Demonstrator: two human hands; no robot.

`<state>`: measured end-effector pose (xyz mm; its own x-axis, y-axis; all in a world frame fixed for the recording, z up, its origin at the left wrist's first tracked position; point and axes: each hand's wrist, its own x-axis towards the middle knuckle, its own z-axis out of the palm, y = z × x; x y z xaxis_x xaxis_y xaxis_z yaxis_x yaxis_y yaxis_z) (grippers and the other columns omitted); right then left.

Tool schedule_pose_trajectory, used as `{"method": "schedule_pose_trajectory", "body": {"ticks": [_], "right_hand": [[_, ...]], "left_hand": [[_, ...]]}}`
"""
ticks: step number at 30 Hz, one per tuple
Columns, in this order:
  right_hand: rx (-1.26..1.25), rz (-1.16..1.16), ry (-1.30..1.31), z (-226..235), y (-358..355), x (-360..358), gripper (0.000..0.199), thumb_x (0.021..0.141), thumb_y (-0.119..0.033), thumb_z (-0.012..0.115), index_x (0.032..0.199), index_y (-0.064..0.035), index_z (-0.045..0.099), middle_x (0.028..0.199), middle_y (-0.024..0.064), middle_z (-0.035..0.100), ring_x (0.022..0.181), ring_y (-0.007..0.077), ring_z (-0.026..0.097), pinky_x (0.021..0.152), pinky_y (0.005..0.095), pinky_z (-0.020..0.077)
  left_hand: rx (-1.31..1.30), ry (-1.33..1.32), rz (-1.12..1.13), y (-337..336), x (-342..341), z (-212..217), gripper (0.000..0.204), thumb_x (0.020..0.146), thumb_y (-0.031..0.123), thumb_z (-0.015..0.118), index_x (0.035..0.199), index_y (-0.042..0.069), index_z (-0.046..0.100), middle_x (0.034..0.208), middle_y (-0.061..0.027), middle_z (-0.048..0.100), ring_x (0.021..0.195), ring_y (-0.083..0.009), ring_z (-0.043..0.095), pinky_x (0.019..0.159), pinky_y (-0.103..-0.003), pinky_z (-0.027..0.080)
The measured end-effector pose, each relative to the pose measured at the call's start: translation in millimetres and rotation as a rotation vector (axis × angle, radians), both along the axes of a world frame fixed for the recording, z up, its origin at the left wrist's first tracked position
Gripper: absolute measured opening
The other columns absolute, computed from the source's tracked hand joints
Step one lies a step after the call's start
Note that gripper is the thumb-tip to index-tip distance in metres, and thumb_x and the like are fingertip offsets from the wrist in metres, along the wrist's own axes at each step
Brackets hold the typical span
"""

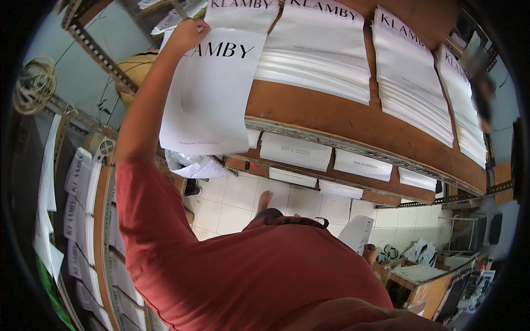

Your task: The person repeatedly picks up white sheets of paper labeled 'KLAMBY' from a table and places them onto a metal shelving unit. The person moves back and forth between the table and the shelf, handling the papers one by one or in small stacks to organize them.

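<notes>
My left arm reaches up to the left end of the shelf. There my left hand (189, 35) is closed on the top edge of a white printed sheet (212, 105), with dark lettering near its top. The sheet hangs down past the front of the wooden shelf (309, 113). Low on the right, my right hand (370, 253) shows only in part beside my body, its fingers curled at the edge of another white sheet (356, 234). Stacks of similar white sheets (317, 41) lie on the shelf, another stack (411, 74) farther right.
Lower shelves (295, 151) hold more white stacks. At left stands a rack of printed sheets (77, 220), with a coil of cable (36, 85) above it. A cluttered wooden table (428, 287) is at lower right. Pale floor tiles (237, 201) show below the shelves.
</notes>
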<state>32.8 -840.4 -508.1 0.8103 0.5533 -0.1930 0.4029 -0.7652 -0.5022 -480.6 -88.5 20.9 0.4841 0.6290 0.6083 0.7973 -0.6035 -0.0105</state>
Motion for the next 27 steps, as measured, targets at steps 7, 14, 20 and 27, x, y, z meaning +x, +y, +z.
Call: {"method": "schedule_pose_trajectory", "body": {"ticks": [7,14,20,27], "right_hand": [[0.043,-0.251,-0.138,22,32,-52,0.018,0.087,-0.021,0.066,0.092,-0.0036,0.067,0.085,0.0128,0.070,0.081,0.0284,0.067,0.075,0.0406,0.0513],[0.096,-0.446,-0.191,41,64,-110,0.016,0.087,-0.018,0.064,0.090,-0.0028,0.067,0.085,0.0145,0.069,0.081,0.0288,0.068,0.075,0.0392,0.0515],[0.072,-0.535,-0.199,42,88,-154,0.015,0.089,-0.018,0.064,0.095,-0.0048,0.066,0.085,0.0119,0.069,0.079,0.0266,0.067,0.074,0.0375,0.0511],[0.112,-0.568,-0.161,42,108,-189,0.012,0.087,-0.012,0.064,0.091,-0.0017,0.065,0.085,0.0114,0.068,0.078,0.0241,0.065,0.075,0.0351,0.0508]], "left_hand": [[-0.166,0.157,0.098,178,60,-7,0.028,0.086,0.035,0.062,0.100,0.014,0.074,0.097,-0.0130,0.072,0.093,-0.0326,0.067,0.084,-0.039,0.053],[-0.196,0.293,0.128,325,119,-13,0.038,0.088,0.038,0.053,0.108,0.010,0.070,0.113,-0.0165,0.067,0.106,-0.0336,0.063,0.095,-0.043,0.049],[-0.092,0.312,0.153,395,128,-5,0.037,0.087,0.035,0.052,0.112,0.013,0.068,0.119,-0.0133,0.065,0.114,-0.0330,0.060,0.096,-0.043,0.048],[-0.210,0.261,0.233,383,134,2,0.049,0.084,0.041,0.052,0.121,0.010,0.064,0.126,-0.0201,0.060,0.119,-0.0375,0.057,0.101,-0.047,0.044]]}}
